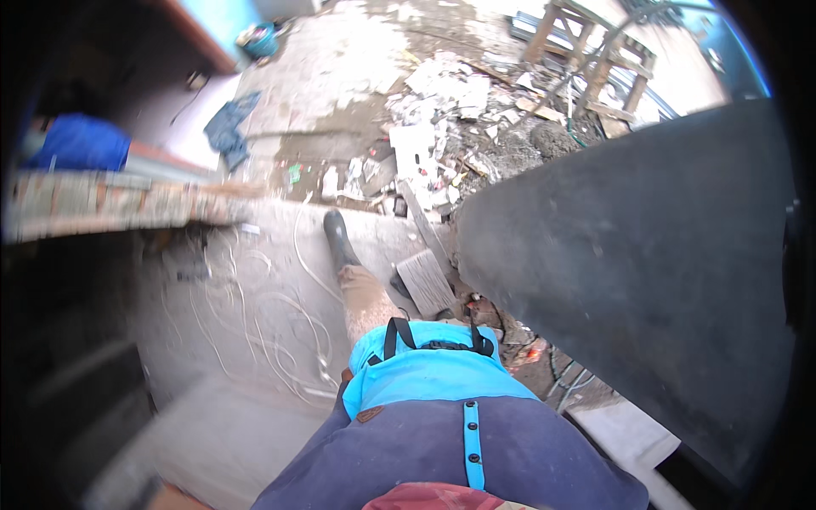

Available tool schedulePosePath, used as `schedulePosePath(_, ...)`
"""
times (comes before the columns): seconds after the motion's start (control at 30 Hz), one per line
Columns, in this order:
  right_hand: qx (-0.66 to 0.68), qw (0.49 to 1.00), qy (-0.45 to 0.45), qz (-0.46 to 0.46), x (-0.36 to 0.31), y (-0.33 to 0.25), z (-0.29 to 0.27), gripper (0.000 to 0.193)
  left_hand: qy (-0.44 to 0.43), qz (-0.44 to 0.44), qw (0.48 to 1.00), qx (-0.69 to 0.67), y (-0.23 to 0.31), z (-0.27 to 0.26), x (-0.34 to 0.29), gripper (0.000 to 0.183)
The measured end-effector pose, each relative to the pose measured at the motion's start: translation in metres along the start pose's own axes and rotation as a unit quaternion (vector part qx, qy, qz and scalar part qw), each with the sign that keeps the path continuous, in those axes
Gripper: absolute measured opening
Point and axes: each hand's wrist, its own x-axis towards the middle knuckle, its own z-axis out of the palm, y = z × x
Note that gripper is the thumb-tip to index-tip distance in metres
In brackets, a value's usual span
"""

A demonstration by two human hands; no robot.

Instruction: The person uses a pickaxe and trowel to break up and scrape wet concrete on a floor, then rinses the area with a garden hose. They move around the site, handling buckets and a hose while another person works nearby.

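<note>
At the lower left edge a blurred sliver of my left hand or arm point(174, 499) shows, with something dark beside it. Its fingers cannot be made out, nor whether they hold anything. My right hand is out of the picture. Below me hangs my dark blue and light blue clothing, with a light blue pouch point(425, 365) that has black straps and a buckle at the waist. One leg reaches forward in a dark rubber boot point(341, 242), set on the grey concrete floor point(280, 255).
A large dark grey slab-like surface point(629, 255) fills the right side. Loose pale cords point(276, 348) lie across the floor at left. Ahead, rubble and paper scraps point(442, 110) are spread before a wooden trestle point(595, 64). A board point(427, 282) lies beside my leg. A brick wall edge point(102, 200) stands left.
</note>
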Motion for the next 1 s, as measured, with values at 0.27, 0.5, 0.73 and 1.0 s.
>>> schedulePosePath(0.27, 0.086, 0.99, 0.092, -0.063, -0.038, -0.253, 0.092, 0.031, 0.217, -0.002, 0.801, -0.558, 0.032, -0.445, 0.23, 0.043)
schedulePosePath(0.5, -0.014, 0.973, 0.107, -0.203, -0.072, -0.455, 0.138, 0.036, 0.23, 0.053, 0.773, -0.589, 0.064, -0.609, 0.286, 0.045)
schedulePosePath(0.73, -0.085, 0.884, 0.255, -0.383, -0.041, -0.617, 0.135, 0.041, 0.003, -0.235, 0.83, -0.505, 0.034, -0.457, 0.322, 0.041)
schedulePosePath(1.0, 0.313, 0.833, 0.369, -0.267, 0.21, -0.754, -0.022, 0.046, -0.057, -0.156, 0.915, -0.367, 0.145, -0.394, 0.421, 0.037)
